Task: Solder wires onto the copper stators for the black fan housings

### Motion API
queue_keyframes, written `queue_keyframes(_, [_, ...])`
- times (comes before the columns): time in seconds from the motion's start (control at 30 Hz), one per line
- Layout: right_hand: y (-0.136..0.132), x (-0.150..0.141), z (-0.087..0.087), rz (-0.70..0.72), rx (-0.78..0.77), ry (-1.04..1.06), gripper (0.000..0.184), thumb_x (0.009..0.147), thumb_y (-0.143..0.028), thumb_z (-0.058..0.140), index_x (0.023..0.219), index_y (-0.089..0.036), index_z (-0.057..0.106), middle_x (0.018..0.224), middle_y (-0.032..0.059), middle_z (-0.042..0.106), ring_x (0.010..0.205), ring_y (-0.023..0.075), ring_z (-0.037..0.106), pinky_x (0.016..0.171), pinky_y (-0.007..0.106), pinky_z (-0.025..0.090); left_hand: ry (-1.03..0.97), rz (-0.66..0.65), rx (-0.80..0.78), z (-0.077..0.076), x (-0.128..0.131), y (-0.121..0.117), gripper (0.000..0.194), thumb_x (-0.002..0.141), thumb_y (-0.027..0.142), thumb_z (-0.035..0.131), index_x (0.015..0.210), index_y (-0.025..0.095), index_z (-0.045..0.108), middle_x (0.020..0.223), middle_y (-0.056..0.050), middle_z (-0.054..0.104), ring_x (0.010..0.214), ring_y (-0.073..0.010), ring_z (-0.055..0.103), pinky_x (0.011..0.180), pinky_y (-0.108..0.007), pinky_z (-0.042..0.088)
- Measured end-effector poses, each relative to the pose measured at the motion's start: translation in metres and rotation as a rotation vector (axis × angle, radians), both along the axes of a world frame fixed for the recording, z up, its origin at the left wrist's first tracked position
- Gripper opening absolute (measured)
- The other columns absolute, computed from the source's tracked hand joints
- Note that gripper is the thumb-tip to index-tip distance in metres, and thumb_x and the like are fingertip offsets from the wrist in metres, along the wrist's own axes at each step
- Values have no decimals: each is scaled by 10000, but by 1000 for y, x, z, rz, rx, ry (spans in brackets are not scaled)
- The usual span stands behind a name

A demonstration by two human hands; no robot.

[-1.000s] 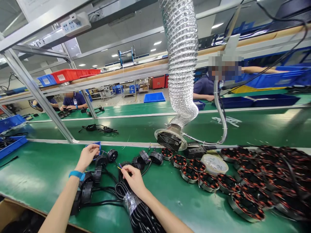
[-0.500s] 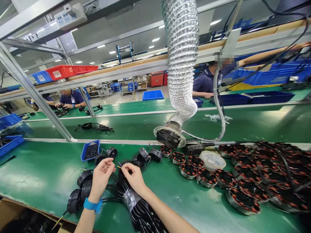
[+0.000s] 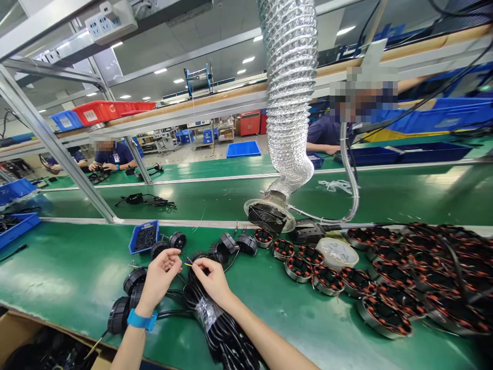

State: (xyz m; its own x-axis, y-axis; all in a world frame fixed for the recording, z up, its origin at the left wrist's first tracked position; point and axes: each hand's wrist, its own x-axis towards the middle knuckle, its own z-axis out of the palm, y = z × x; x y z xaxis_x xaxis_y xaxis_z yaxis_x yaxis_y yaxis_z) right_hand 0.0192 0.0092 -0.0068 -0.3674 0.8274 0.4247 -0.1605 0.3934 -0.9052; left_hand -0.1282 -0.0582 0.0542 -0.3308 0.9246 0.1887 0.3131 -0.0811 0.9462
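We pinch the thin wires (image 3: 188, 264), yellow and purple, between the thumb and fingers of our right hand (image 3: 211, 280), just above the cable bundle (image 3: 234, 334). Our left hand (image 3: 165, 271) hangs close by, its fingers curled and their tips near the wire ends; we cannot tell whether it grips anything small. A blue band (image 3: 141, 319) circles our left wrist.

The bundle lies on the green bench (image 3: 308, 334) in front of us, clear film wrapped around it. Black caps (image 3: 118, 314) rest to the left of it, and more sit just beyond our hands. Past our left hand stands a blue bin (image 3: 135, 238) of small black pieces. On our right we have rows of stators (image 3: 393, 274) with orange windings, and the fan (image 3: 266, 217) hangs beneath the silver duct (image 3: 289, 113).
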Motion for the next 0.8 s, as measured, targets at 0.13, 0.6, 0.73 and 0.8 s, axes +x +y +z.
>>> queue_keyframes(0.13, [0,0,0,0,6,-4,202,842,-262,552,719,-162,678,689,24,655,639,148,570,618,243,445,4,1,-2,1,1,0,382,755,437,689,1031,181,629,806,-21,635,714,-153,624,710,-290,557])
queue_keyframes(0.6, [0,0,-3,19,9,0,198,866,-267,561,742,-161,674,743,35,672,702,162,591,674,249,444,163,-87,-12,-5,-6,-3,315,852,357,605,1116,186,590,871,-22,642,773,-153,605,761,-295,512])
queue_keyframes(0.73, [1,0,-5,30,16,3,200,874,-262,559,738,-165,668,742,32,667,710,162,590,689,249,440,187,-92,8,-12,3,-1,291,863,344,595,1105,182,598,855,-21,639,767,-153,602,755,-293,506])
queue_keyframes(0.8, [1,0,-5,35,15,6,209,881,-270,553,738,-166,665,733,29,658,701,159,580,684,248,435,161,-89,17,-16,9,1,299,867,350,589,1113,179,592,851,-20,634,755,-152,602,747,-296,511])
